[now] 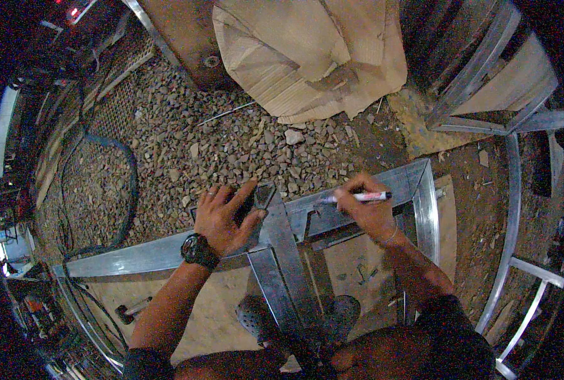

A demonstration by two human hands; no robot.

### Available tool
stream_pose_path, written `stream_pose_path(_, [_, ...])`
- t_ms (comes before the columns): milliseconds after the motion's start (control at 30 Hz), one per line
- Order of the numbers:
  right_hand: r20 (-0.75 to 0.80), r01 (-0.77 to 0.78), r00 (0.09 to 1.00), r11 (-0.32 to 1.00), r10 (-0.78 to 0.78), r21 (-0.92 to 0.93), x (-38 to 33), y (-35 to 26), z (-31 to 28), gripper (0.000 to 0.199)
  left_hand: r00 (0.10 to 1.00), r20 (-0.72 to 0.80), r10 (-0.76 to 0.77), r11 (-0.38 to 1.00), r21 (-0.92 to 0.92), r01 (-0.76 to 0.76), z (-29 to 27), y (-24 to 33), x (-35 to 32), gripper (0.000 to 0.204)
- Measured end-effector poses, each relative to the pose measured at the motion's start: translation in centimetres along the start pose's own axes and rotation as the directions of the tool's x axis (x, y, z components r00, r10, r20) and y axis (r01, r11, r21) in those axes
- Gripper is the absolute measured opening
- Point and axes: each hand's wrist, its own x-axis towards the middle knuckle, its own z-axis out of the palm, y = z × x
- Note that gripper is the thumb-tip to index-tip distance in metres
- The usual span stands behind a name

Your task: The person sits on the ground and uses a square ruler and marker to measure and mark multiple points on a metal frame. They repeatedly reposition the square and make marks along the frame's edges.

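My right hand (365, 209) grips a white marker pen (373, 197) with a dark end, its tip pointing left over the grey metal frame (127, 255). Dark lines show on the metal just below the pen tip. My left hand (224, 220), wearing a black watch, lies with fingers spread across the same frame, left of an upright metal bar (281, 237). Under and beside its fingertips is a flat, dark-centred piece with a pale edge (266, 195); its full shape is hidden by the hand.
Gravel (187, 152) covers the ground beyond the frame, with crumpled cardboard (313, 57) at the back. A dark cable (132, 183) curls at left. A hammer-like tool (127, 313) lies inside the frame. More metal framing (513, 190) stands at right. My shoes (256, 320) are below the bar.
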Motion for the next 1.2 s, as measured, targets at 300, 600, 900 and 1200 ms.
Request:
stream_pose_path(300, [0.218, 0.524, 0.849, 0.822, -0.481, -0.225, -2.1, 0.2, 1.2, 0.042, 1.0, 0.028, 0.005, 1.0, -0.012, -0.005, -0.3, 0.3, 0.3, 0.064])
stream_pose_path(600, [0.021, 0.513, 0.823, 0.728, -0.568, -0.454, -1.8, 2.5, 1.9, 0.027, 1.0, -0.01, 0.025, 1.0, 0.007, -0.025, -0.3, 0.3, 0.2, 0.064])
stream_pose_path(900, [-0.315, 0.334, 0.795, 0.808, -0.518, -0.486, -0.2, 4.2, -3.4, 0.027, 1.0, -0.007, 0.028, 0.999, 0.022, -0.028, 0.0, 0.2, 0.1, 0.064])
stream_pose_path(1200, [-0.356, 0.358, 0.808, 0.87, -0.471, -0.338, -0.5, 3.4, -4.0, 0.04, 1.0, -0.005, 0.013, 1.0, 0.012, -0.013, 0.0, 0.5, 0.4, 0.063])
